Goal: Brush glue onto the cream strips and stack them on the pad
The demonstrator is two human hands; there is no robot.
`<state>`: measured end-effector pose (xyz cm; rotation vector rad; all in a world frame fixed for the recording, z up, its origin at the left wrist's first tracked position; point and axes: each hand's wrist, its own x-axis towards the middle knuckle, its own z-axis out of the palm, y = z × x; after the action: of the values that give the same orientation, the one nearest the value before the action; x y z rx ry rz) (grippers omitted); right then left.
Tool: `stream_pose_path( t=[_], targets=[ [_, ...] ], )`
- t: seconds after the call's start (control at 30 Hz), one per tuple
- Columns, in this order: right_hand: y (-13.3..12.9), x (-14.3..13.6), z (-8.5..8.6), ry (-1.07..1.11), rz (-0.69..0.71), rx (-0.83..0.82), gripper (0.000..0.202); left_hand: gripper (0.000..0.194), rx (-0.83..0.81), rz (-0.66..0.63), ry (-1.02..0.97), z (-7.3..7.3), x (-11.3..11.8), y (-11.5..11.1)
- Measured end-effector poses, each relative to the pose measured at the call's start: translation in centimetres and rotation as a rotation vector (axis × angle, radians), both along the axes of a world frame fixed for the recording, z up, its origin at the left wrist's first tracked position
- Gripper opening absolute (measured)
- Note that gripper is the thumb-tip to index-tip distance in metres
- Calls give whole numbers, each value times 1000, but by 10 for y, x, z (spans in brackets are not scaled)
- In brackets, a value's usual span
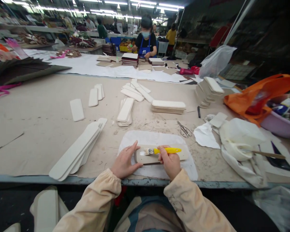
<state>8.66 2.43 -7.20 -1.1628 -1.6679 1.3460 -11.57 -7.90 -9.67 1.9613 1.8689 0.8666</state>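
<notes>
My right hand [169, 161] is closed round the yellow handle of a brush [168, 150]. The bristles touch the top of a beige rounded panel [163, 154] near its left end, beside a small white patch. At that same end rests my left hand [127, 160], thumb and fingers spread against the panel's edge, holding nothing up. Beneath the panel lies a white rounded sheet [157, 137] near the table's front edge.
Stacks of pale strips [168, 106] stand behind, with long strips [79, 148] at left. To the right are scissors [184, 129], a white container with cloth [241, 135] and an orange bag [258, 96]. A person [146, 42] works across the table.
</notes>
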Motion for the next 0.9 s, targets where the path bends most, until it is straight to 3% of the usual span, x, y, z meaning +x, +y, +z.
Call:
stream_pose_path(
  t=[0.4,0.57,0.67,0.8,0.9],
  targets=[
    [46,88,2,-350,-332,240,54,92,-4,8,58,-2,-1,1],
    [50,108,5,-468,-435,357,56,92,-21,9,68,-4,-1,1],
    [39,98,11,-337,-424,359,51,93,-3,9,63,-3,-1,1],
    [12,59,16,31,-265,97,42,94,28,4,47,-1,-1,1],
    [-7,25,12,151,-108,-54,40,96,21,10,46,0,0,1]
  ],
)
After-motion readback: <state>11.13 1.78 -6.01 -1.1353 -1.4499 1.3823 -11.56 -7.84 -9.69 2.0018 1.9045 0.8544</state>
